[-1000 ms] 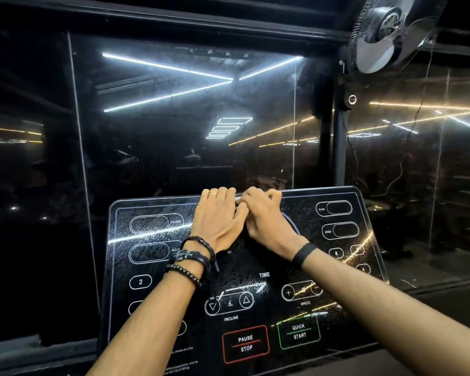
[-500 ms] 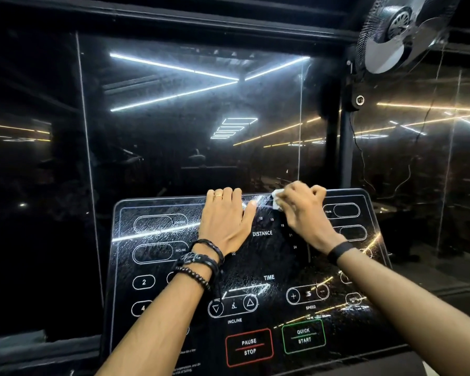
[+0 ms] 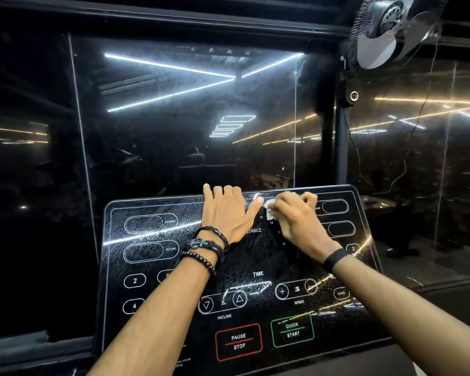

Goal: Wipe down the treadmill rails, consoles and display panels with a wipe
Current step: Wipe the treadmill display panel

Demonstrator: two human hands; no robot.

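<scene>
head-worn view, looking forward and down, close over treadmill console (image 3: 158, 267)

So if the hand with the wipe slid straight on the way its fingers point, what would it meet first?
Probably the top edge of the console. The right hand, gripping the wipe, points up the panel; past the edge stands dark glass, though its distance is unclear.

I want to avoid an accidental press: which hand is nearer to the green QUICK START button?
Right. The right hand, holding the wipe, is above the QUICK START button near the console's top edge; the left hand lies flat further to the left.
</scene>
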